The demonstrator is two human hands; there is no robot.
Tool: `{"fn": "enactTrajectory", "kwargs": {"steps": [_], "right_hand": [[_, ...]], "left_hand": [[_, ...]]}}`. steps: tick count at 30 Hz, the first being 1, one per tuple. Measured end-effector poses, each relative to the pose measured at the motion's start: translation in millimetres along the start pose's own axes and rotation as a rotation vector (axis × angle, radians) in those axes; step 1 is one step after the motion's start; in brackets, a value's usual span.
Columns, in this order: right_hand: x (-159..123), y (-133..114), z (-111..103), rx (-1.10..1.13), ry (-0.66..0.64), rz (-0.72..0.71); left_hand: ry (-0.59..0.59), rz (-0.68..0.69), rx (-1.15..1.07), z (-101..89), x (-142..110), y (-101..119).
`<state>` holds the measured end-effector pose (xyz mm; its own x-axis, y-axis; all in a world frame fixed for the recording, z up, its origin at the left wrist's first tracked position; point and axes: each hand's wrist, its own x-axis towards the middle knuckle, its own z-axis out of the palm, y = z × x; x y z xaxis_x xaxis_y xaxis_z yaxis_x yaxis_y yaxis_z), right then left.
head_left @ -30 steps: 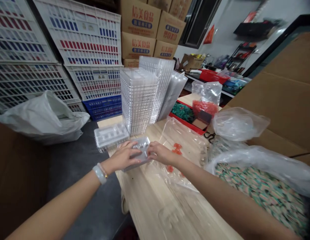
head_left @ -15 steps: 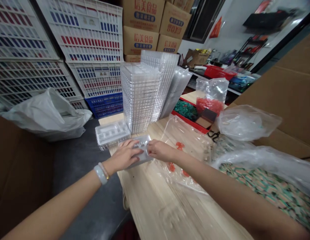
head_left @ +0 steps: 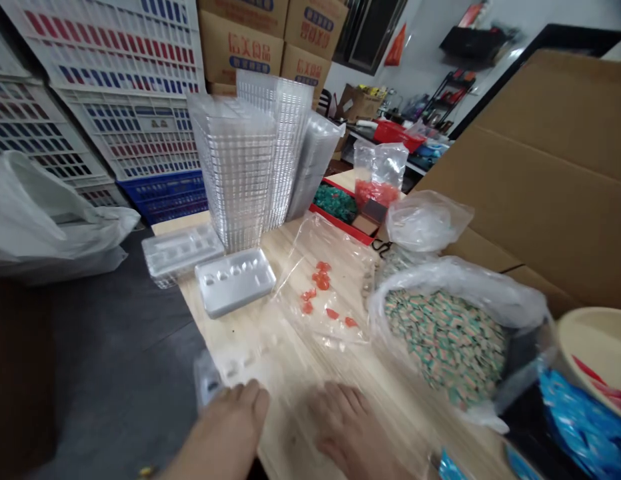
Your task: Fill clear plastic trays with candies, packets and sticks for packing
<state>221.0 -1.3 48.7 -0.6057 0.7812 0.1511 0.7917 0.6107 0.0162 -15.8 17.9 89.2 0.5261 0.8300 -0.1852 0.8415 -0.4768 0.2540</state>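
A clear plastic blister tray [head_left: 240, 363] is lying flat on the wooden tabletop [head_left: 285, 427], just ahead of the left hand [head_left: 230, 423] and the right hand [head_left: 347, 427]. It is blurred, and its far edge is only faintly made out. The tray would be judged light, thin and somewhat stiff, with a slippery surface that may crack or dent under a hard squeeze, so it is best taken by its rim on two opposite sides. Both hands are held low and apart, palms down. The right hand is spread, while the left hand's fingers are loosely extended, and contact with the tray cannot be told. Farther ahead of the left hand lies a white tray [head_left: 233, 283], and a tall stack of clear trays [head_left: 235, 167] stands beyond it. Ahead of the right hand are a flattened bag of orange pieces [head_left: 320, 287] and an open sack of green-and-pink pieces [head_left: 445, 340].
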Motion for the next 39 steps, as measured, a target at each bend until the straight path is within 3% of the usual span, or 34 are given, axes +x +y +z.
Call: {"fn": "enactTrajectory", "kwargs": {"steps": [2, 4, 5, 7, 8, 10, 11, 13, 15, 18, 22, 27, 30, 32, 35, 39], "right_hand": [[-43, 9, 6, -0.026, -0.05, -0.054], [-68, 23, 1, -0.032, -0.061, -0.124], [-74, 30, -6, -0.028, -0.05, -0.136], [-67, 38, -22, -0.002, -0.026, -0.079], [-55, 39, -30, 0.024, -0.014, -0.017], [-13, 34, -42, 0.117, -0.011, 0.109], [16, 30, -43, 0.188, -0.002, 0.135], [81, 24, -39, 0.369, 0.027, 0.055], [145, 23, -26, 0.485, 0.096, 0.017], [217, 32, 0, 0.548, 0.052, -0.047], [250, 45, 23, 0.619, -0.042, -0.079], [256, 50, 24, 0.654, -0.086, -0.094], [256, 41, 12, 0.508, -0.085, -0.097], [241, 25, 2, 0.338, -0.037, -0.039], [181, -8, -1, 0.175, -0.015, 0.103], [63, -39, 18, 0.132, -0.097, 0.211]], "left_hand": [[-0.077, 0.012, -0.05, 32.2, 2, 27], [-0.05, 0.06, -0.147, 44.3, 14, 35], [0.01, 0.082, -0.201, 40.6, 23, 29], [0.19, 0.088, -0.268, 16.6, 42, -5], [0.29, 0.05, -0.257, -0.1, 52, -29], [0.377, -0.028, -0.173, -32.6, 70, -81], [0.376, -0.062, -0.143, -44.9, 78, -104], [0.28, -0.086, -0.14, -58.3, 90, -138], [0.209, -0.089, -0.159, -58.6, 96, -153], [0.194, -0.07, -0.184, -50.2, 97, -156], [0.2, -0.025, -0.208, -46.8, 97, -160], [0.217, 0.016, -0.167, -48.7, 96, -163], [0.288, 0.02, -0.048, -43.0, 91, -145], [0.365, 0.011, 0.093, -38.5, 89, -128], [0.395, -0.026, 0.28, -42.0, 85, -106], [0.34, -0.134, 0.363, -69.5, 65, -81]]}}
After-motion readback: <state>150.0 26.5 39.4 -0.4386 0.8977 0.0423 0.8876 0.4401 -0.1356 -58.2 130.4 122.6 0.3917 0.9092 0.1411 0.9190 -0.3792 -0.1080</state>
